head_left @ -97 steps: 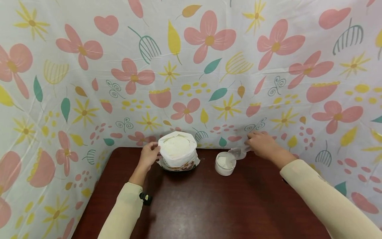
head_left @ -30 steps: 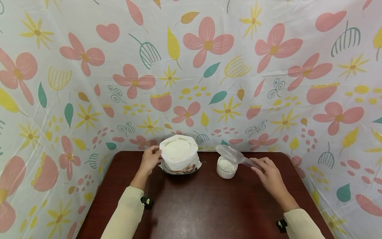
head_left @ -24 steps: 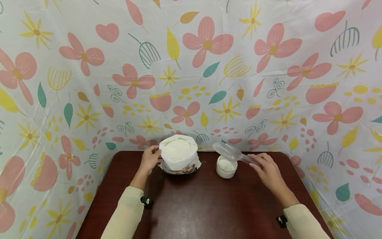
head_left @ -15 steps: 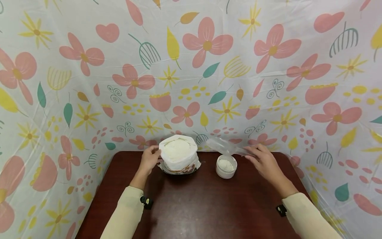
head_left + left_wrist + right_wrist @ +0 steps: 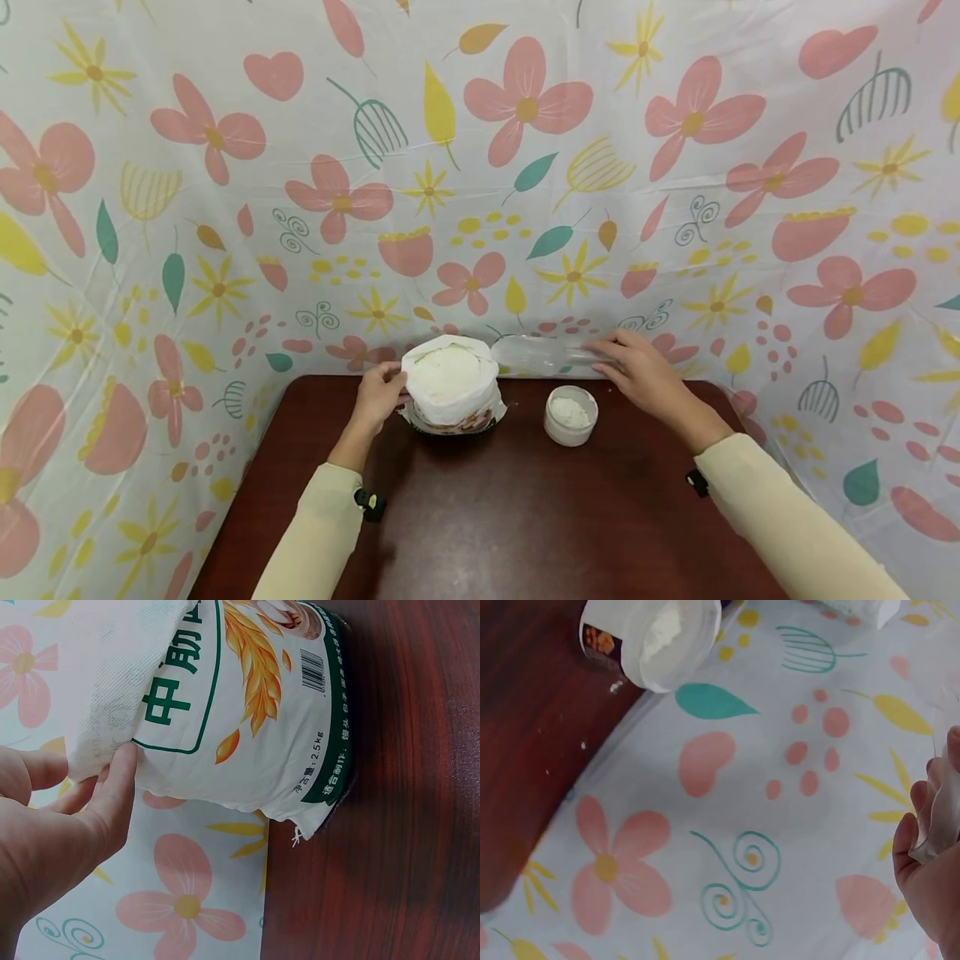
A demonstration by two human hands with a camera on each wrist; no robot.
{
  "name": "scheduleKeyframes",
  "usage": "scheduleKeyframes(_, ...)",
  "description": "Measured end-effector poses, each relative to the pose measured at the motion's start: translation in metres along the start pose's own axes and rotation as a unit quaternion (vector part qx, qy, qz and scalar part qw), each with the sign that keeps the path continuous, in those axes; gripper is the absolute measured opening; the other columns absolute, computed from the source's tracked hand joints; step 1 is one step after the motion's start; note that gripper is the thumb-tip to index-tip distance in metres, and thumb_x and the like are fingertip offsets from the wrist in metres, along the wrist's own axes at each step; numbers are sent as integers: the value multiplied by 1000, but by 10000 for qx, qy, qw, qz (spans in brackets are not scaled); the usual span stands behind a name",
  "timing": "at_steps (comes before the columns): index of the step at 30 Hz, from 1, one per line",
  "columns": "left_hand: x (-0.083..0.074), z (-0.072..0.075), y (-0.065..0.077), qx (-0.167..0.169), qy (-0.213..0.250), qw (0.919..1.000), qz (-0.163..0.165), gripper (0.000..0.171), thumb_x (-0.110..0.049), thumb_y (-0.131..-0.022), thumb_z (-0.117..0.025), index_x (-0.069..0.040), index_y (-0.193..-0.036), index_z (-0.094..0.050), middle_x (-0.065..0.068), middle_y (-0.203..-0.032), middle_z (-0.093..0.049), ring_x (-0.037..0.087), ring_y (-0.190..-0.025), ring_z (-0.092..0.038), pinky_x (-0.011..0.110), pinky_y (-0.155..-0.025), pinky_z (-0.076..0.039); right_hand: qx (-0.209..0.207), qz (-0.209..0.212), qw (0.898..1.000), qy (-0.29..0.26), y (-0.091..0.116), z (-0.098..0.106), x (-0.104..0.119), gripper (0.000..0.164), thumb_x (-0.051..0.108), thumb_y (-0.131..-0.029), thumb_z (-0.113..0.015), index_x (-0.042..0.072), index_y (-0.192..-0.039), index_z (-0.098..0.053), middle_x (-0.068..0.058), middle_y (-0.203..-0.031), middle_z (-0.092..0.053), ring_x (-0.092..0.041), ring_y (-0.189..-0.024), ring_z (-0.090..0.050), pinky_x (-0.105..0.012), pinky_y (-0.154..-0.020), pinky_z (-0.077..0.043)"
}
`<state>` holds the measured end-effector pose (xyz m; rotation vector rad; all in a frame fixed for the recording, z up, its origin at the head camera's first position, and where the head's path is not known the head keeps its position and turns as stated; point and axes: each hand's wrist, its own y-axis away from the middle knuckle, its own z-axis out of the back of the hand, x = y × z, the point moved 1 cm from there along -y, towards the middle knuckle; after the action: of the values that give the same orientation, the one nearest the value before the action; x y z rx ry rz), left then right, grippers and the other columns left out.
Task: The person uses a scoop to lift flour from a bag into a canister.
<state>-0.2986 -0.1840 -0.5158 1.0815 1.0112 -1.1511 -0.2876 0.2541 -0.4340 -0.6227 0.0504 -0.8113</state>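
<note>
My left hand [image 5: 375,404] pinches the folded-down rim of a white flour bag [image 5: 442,411] at its left side. White flour [image 5: 447,372] shows in the bag's wide opening. In the left wrist view, my thumb and fingers [image 5: 112,795] grip the bag's cloth edge. My right hand [image 5: 645,379] holds a clear plastic scoop [image 5: 536,354] by its handle, raised above the table's back edge. The scoop's tip comes up to the bag's right rim. Below it stands a small round jar [image 5: 562,432] with white powder [image 5: 570,411] inside, also partly in the right wrist view.
The dark red-brown table [image 5: 487,517] ends at the back against a flower-printed cloth [image 5: 525,192], which also hangs along the sides. White specks [image 5: 583,745] lie on the table near the jar.
The scoop was tipped into the jar, then hung over it; my right hand has since lifted it up and left to the flour bag. My left hand stays on the bag.
</note>
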Motion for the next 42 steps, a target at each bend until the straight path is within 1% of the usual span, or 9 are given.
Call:
scheduleKeyframes(4,1,0,-2,5,5,10000,-8,39,-15,-109,-53,2,-143,-55,24,-121,-59,23,-95,-72,34,-84,-66,201,294,9993,123,-13,4,1,34,5,-89,-81,9,-122,-76,-3,-104,-64,-19,-91,-57,-35,-69,-49)
scheduleKeyframes(11,0,1,-3,-29,2,10000,27,38,-14,-109,-53,1,-143,-56,24,-121,-59,23,-95,-71,34,-84,-66,550,825,9949,167,-48,12,8,34,1,-86,-82,6,-120,-77,-6,-100,-64,-22,-90,-59,-35,-71,-52)
scheduleKeyframes(15,0,0,-3,-27,32,10000,22,38,-14,-109,-53,2,-143,-56,24,-122,-59,22,-95,-71,36,-86,-66,789,817,9934,185,-68,15,12,36,0,-86,-82,10,-120,-78,-5,-93,-60,-21,-84,-55,-31,-69,-49)
scheduleKeyframes(21,-1,-1,-2,-18,38,10000,25,38,-13,-108,-53,2,-143,-56,24,-120,-59,22,-94,-71,41,-90,-65,1185,882,9879,480,-88,18,21,32,2,-87,-82,13,-117,-79,-5,-94,-63,-22,-83,-59,-33,-70,-52)
scheduleKeyframes(30,0,0,-2,-37,34,10000,29,37,-14,-108,-54,1,-142,-57,22,-118,-60,24,-95,-71,43,-90,-65,1676,1309,9686,1291,-113,14,38,24,7,-85,-85,12,-107,-79,-7,-94,-61,-27,-90,-60,-39,-81,-56)
scheduleKeyframes(34,2,-1,-3,-28,54,10000,14,37,-13,-108,-53,2,-142,-57,22,-118,-60,22,-93,-71,48,-93,-64,1829,1481,9579,1646,-122,11,42,23,9,-84,-86,13,-106,-79,-7,-91,-59,-27,-87,-59,-38,-78,-55)
scheduleKeyframes(38,3,-1,-4,-13,26,10000,49,37,-14,-108,-53,1,-142,-56,22,-119,-59,24,-95,-71,50,-95,-63,2075,1375,9508,1842,-132,10,48,23,12,-87,-85,15,-109,-80,-6,-92,-60,-26,-88,-60,-35,-71,-55)
scheduleKeyframes(40,2,0,-4,-20,-12,10000,54,38,-14,-108,-53,1,-143,-56,22,-119,-59,26,-97,-72,45,-92,-64,2187,1275,9476,1948,-137,10,52,23,14,-88,-84,17,-110,-80,-5,-94,-61,-26,-89,-60,-36,-66,-54)
scheduleKeyframes(42,1,1,-4,-30,-34,10000,55,38,-14,-108,-53,2,-143,-56,22,-119,-59,27,-98,-71,41,-89,-66,2243,1304,9425,2108,-142,9,56,22,15,-87,-85,17,-109,-80,-6,-95,-62,-28,-92,-60,-39,-68,-55)
